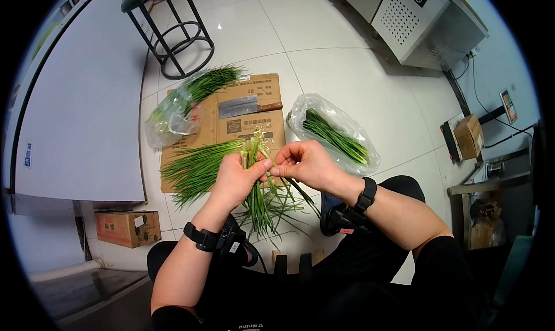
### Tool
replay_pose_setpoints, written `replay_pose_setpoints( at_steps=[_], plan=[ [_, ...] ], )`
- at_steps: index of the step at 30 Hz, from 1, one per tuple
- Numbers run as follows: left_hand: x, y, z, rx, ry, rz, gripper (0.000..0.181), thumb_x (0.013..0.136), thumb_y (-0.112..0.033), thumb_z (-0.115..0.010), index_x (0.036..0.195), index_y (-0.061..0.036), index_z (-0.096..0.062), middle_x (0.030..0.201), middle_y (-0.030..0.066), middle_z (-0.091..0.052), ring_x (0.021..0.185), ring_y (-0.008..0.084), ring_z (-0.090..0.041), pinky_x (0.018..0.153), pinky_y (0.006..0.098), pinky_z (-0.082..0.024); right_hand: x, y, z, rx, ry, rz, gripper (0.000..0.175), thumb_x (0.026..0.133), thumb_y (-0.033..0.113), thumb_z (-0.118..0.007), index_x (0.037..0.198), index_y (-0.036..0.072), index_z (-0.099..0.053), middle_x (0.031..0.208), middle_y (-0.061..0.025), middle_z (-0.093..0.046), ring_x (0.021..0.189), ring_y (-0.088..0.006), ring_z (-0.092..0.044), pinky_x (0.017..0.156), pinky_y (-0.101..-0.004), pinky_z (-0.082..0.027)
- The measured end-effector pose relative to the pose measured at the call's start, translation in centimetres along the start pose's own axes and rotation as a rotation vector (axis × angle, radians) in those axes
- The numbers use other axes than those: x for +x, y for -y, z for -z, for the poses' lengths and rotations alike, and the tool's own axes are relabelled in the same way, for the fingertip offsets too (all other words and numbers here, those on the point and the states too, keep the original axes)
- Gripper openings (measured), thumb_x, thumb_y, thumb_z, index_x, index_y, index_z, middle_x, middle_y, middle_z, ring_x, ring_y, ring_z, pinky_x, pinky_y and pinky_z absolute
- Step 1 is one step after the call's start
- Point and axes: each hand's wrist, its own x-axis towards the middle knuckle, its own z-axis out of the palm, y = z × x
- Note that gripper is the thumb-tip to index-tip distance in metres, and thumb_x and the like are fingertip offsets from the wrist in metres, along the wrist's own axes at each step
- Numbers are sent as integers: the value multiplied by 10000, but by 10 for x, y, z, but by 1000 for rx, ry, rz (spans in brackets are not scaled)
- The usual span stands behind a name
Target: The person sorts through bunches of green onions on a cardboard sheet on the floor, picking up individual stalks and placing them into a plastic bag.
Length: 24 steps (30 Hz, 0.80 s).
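My left hand [239, 175] grips a bunch of garlic chives [260, 205] near its pale stem ends, leaves hanging down toward my feet. Against it, my right hand [308, 164] pinches a few strands between thumb and fingers. A larger pile of chives [204, 160] lies on a flattened cardboard box [208, 127], just left of my hands. Cut stem ends [262, 136] are scattered on the cardboard beyond my fingers. Farther off rests a cleaver [238, 107] with a wooden handle. Loose leaves [290, 205] litter the floor below the held bunch.
One clear plastic bag [169, 121] with chives lies at the cardboard's left; another bag [368, 151] of chives sits right. A round stool [167, 32] stands ahead. White cabinet [82, 101] flanks the left, above a carton [127, 228]. A steel appliance [409, 23] and floor scale [452, 136] are right.
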Motion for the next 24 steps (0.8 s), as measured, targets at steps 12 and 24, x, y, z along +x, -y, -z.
replay_pose_setpoints(
  at_steps=[12, 24],
  plan=[
    [2, 0, 8, 203, -3, 91, 92, 852, -66, -613, 888, 14, -587, 699, 38, -607, 584, 101, -574, 539, 255, -465, 2, -6, 4, -7, 57, -47, 90, 839, 103, -682, 846, 16, -661, 699, 19, -615, 598, -33, -509, 509, -192, -402],
    [7, 5, 25, 152, -219, 156, 43, 860, -44, -591, 842, -9, -575, 690, 20, -569, 522, 89, -515, 483, 236, -438, 2, -2, 12, 157, -10, -183, 141, 860, 144, -649, 852, 4, -655, 706, -6, -603, 567, -64, -501, 476, -230, -411]
  ],
)
